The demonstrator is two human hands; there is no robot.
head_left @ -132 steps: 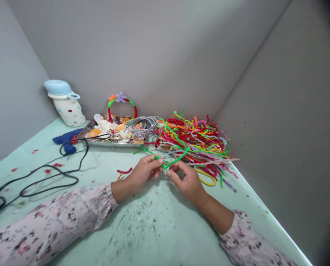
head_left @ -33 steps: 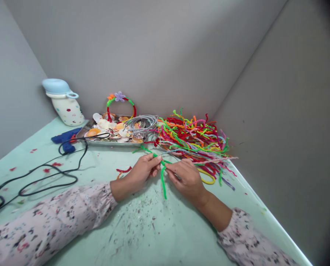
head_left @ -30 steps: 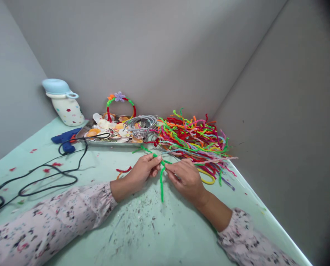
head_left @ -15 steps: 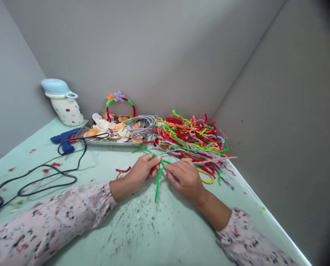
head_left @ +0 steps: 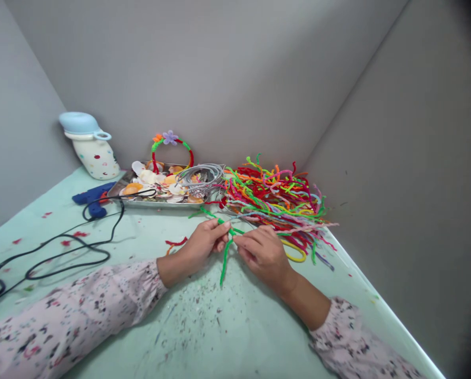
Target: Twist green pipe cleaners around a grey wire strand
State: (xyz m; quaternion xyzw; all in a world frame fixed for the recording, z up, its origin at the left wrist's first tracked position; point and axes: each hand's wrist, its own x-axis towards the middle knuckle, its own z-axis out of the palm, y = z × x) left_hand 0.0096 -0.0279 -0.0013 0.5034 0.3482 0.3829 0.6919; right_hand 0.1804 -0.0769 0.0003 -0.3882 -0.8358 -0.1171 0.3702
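Note:
Between my two hands is a green pipe cleaner point(head_left: 225, 263), one end hanging down toward the table and other green lengths reaching up to the left and off to the right. My left hand point(head_left: 207, 241) pinches it between thumb and fingers. Close beside, my right hand point(head_left: 265, 255) is closed on the same pipe cleaner at the bend. Whether it is wound around a wire inside cannot be made out. Short red and orange pipe cleaner pieces point(head_left: 176, 243) lie just left of my left wrist.
Behind my hands is a large heap of coloured pipe cleaners point(head_left: 275, 195). A metal tray point(head_left: 160, 203) holds shells, a wire coil point(head_left: 204, 179) and a flower-trimmed hoop point(head_left: 192, 158). At left are a blue glue gun point(head_left: 93, 196), its black cord point(head_left: 77, 237) and a bottle point(head_left: 97, 155).
Almost nothing differs. The hanging green end has shifted slightly left and up, and my right fingertips have moved a little at the bend.

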